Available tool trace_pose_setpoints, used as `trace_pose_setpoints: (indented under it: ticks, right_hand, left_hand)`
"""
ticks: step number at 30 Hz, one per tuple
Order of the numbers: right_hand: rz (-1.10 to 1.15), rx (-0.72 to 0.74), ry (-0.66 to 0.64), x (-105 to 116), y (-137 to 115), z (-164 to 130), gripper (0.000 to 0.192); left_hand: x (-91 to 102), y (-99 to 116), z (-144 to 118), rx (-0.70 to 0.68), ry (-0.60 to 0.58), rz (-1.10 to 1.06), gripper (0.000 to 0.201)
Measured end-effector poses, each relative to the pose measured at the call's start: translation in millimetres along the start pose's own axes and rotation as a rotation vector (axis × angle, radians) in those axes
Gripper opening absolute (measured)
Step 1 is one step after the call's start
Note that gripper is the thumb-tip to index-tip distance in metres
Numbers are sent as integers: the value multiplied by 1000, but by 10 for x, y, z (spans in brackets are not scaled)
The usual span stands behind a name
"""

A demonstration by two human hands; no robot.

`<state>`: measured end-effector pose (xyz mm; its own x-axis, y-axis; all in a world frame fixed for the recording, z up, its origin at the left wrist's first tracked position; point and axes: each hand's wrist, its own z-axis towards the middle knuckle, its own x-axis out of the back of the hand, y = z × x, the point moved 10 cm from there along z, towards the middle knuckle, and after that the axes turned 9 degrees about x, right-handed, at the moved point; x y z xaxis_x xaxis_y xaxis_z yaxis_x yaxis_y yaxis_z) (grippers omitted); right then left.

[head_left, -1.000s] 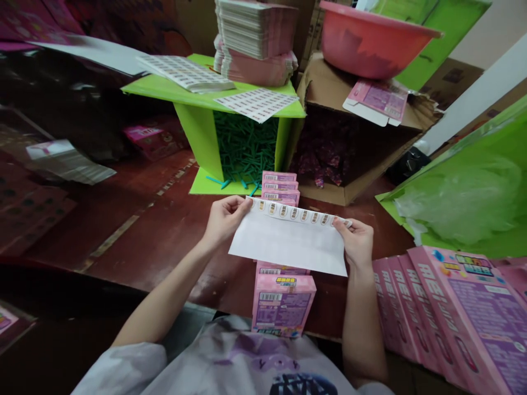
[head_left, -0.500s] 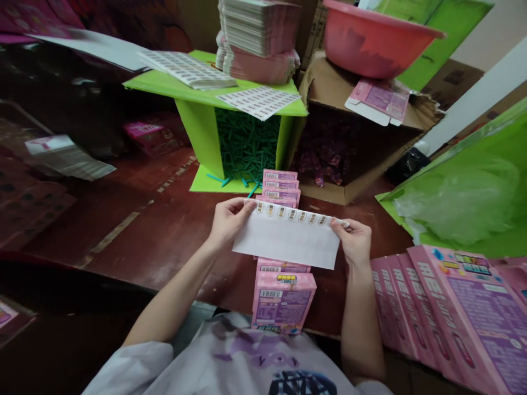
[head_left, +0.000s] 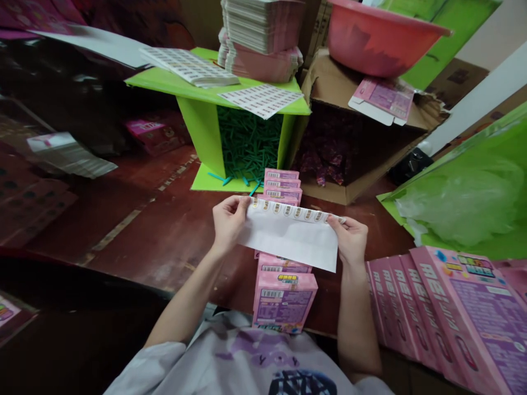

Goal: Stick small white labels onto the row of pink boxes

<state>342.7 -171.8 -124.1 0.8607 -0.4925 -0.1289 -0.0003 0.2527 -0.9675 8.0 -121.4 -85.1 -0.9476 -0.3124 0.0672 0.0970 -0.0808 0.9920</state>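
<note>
Stretched between my two hands is a white sticker sheet, with one row of small oval gold-and-dark stickers along its upper edge. My left hand pinches its upper left corner between thumb and fingers. At the upper right corner my right hand pinches it the same way. Beneath the sheet runs a row of pink boxes; the nearest pink box stands against my shirt, and the far pink boxes show beyond the sheet. The sheet hides the middle of that row.
A green box full of teal sticks stands ahead, with more sticker sheets on top. Beside it sits a cardboard box holding purple packets, under a pink basin. Several larger pink boxes lean at right.
Both hands have shifted slightly left with the sheet, which now curls back a little more along its upper edge. The boxes have stayed put.
</note>
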Motion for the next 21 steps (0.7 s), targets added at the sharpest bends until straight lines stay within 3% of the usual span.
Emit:
trace_pose_setpoints:
  ticks: [4,8,12,16,21]
  right_hand:
    - [1,2,-5,-115,-62,21,33]
    - [10,-11,-124,-347,-97,33,35]
    - [49,76,-244,-552,-194,68,32]
    - [-22,200,-276,-672,-274,116,27]
    - [-168,523,-318,-861,-599,137,7]
  left_hand:
    - [-38,-105,25,95,-132,9,33]
    - [-14,-293,25,276,-274,62,47]
    - [209,-287,72,248,-202,89,48]
    - [371,-317,124,237,-126,56,47]
    - [543,-471,216,301,-32,-31,44]
